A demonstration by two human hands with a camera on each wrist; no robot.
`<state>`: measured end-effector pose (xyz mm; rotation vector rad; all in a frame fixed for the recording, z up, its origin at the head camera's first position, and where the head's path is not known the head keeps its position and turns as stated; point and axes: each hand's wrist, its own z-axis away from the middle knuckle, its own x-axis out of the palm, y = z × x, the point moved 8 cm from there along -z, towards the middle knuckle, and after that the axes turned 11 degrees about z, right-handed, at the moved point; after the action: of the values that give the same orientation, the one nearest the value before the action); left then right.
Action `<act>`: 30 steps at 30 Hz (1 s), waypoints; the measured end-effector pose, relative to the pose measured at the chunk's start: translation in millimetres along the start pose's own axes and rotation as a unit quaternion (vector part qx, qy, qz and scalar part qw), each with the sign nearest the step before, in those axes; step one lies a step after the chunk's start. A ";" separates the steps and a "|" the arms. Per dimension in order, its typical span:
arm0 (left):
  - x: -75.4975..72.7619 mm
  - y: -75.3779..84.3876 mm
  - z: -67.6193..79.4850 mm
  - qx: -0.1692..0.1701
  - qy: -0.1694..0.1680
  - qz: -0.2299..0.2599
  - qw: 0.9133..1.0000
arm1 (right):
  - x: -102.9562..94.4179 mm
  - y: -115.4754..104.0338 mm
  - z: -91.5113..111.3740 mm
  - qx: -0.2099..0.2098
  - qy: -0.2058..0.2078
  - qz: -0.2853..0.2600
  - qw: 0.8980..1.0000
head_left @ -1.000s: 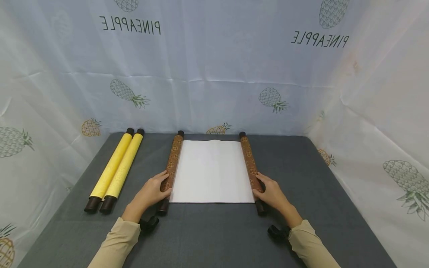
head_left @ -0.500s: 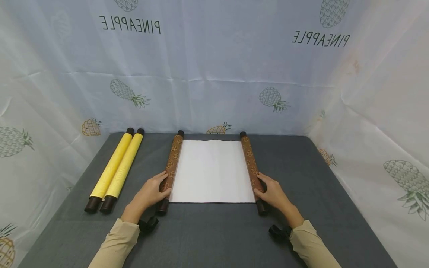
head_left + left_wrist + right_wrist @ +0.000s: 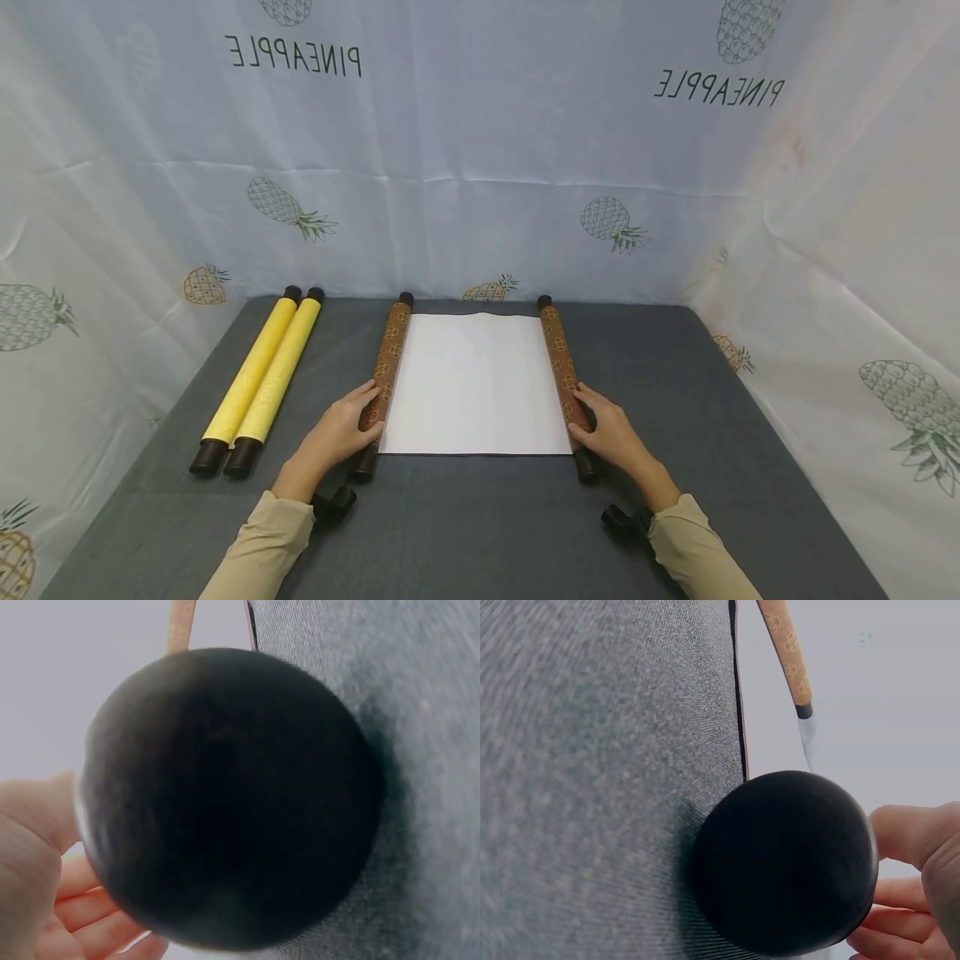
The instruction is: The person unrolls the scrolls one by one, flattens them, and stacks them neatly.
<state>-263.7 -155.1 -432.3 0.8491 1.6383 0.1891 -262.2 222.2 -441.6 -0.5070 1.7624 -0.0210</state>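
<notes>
A scroll lies partly unrolled across the middle of the table, its white paper flat between two brown patterned rollers with dark end knobs. Thumb and fingers of my left hand grip the left roller near its front end. On the other side my right hand holds the right roller the same way. In the left wrist view a round black knob fills the middle, hiding part of the fingers. The right wrist view has the other knob close to the grey cloth, fingers beside it.
Two yellow rolled scrolls, one outer and one inner, lie side by side at the left of the grey table. A white curtain printed with pineapples stands behind and along both sides.
Over the last second the right roller and right hand have shifted very slightly to the right. The left hand stays in place, and the yellow scrolls have not moved.
</notes>
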 end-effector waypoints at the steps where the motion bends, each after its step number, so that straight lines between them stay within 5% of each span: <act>1: 0.3 0.6 -0.1 0.004 0.001 -0.002 1.000 | -0.4 -0.7 0.1 -0.002 0.002 0.000 1.000; 15: 7.2 4.9 0.0 0.018 0.003 -0.004 1.000 | 0.7 -5.2 -0.9 -0.026 0.007 0.006 1.000; 30: 7.2 -0.4 -1.2 -0.018 -0.023 -0.005 1.000 | 1.0 -2.9 -1.5 -0.023 0.001 0.012 1.000</act>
<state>-265.0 -150.5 -437.8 0.8126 1.5924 0.1897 -262.9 218.9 -441.3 -0.5196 1.7732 0.0350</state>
